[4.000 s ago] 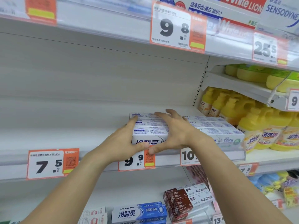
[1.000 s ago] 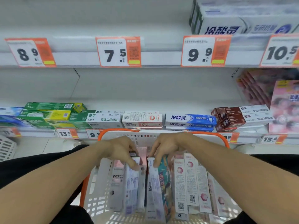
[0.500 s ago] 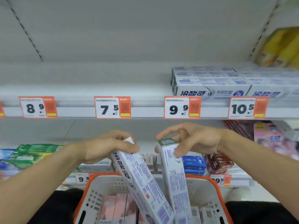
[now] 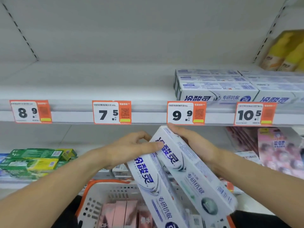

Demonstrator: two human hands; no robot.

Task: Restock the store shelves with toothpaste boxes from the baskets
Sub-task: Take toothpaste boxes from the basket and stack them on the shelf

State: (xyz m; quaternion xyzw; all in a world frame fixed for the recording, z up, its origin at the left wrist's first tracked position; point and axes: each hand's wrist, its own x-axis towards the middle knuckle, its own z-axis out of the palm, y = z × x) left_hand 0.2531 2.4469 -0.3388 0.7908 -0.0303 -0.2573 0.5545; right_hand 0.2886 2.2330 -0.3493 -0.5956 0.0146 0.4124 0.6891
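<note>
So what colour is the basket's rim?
Orange, over a white slotted wall: the basket, clearest in the head view.

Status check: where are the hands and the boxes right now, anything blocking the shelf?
Left hand grips one white toothpaste box; right hand grips a second box. Both held above the orange-rimmed basket, below the 9.9 price tag. Nothing blocking the shelf.
</note>
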